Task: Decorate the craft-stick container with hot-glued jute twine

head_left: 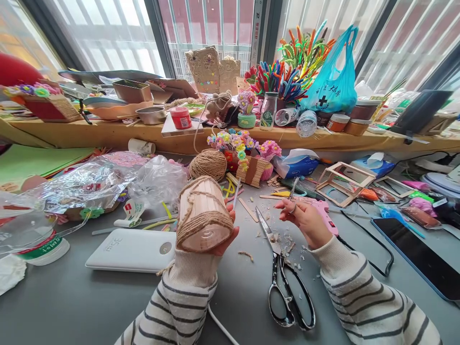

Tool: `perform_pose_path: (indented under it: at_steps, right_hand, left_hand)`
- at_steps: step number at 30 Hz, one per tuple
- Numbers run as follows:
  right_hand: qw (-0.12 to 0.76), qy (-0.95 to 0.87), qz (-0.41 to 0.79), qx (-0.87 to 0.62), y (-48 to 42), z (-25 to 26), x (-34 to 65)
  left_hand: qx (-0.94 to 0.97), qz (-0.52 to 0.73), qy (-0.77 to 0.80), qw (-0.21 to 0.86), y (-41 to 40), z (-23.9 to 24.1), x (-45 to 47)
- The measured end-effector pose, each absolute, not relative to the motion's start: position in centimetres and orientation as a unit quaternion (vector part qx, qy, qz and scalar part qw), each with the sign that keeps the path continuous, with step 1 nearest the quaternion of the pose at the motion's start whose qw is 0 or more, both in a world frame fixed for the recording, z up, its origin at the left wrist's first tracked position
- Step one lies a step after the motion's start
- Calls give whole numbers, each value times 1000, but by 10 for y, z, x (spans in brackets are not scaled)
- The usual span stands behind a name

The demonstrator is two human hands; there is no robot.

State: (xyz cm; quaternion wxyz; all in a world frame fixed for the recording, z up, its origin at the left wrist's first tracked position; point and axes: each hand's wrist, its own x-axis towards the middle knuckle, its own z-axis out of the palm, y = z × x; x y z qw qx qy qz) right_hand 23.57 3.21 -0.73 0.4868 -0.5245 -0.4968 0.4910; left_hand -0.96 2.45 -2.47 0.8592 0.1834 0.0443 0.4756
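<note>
My left hand (223, 239) is wrapped round a small cup clad in wooden sticks (201, 214), with jute twine wound about its base and rim. The cup lies tilted, its clear bottom towards me. A strand of twine runs from it up to a twine ball (208, 164) behind. My right hand (304, 219) hovers to the right with its fingers pinched on small metal snips (293, 190), blades pointing up. Large black-handled scissors (283, 278) lie on the grey table (72, 302) between my two striped sleeves.
A white power bank (131, 250) lies left of the cup. Crinkled plastic bags (93, 184), a pink glue gun (325, 215), loose wooden sticks (247, 209), stick frames (341, 182) and a tablet (420, 256) crowd the table. A wooden shelf (215, 136) behind holds jars, pipe-cleaner flowers and a blue bag (332, 81).
</note>
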Motion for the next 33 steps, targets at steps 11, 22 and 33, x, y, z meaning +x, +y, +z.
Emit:
perform_pose_path:
  at_steps: [11, 22, 33]
  right_hand:
    - [492, -511, 393, -585, 41, -12, 249]
    - [495, -524, 328, -611, 46, -2, 274]
    - [484, -473, 384, -628, 47, 0, 278]
  left_hand:
    - [210, 447, -100, 864, 7, -15, -5]
    - [220, 447, -88, 863, 16, -22, -1]
    - [237, 399, -124, 877, 18, -24, 2]
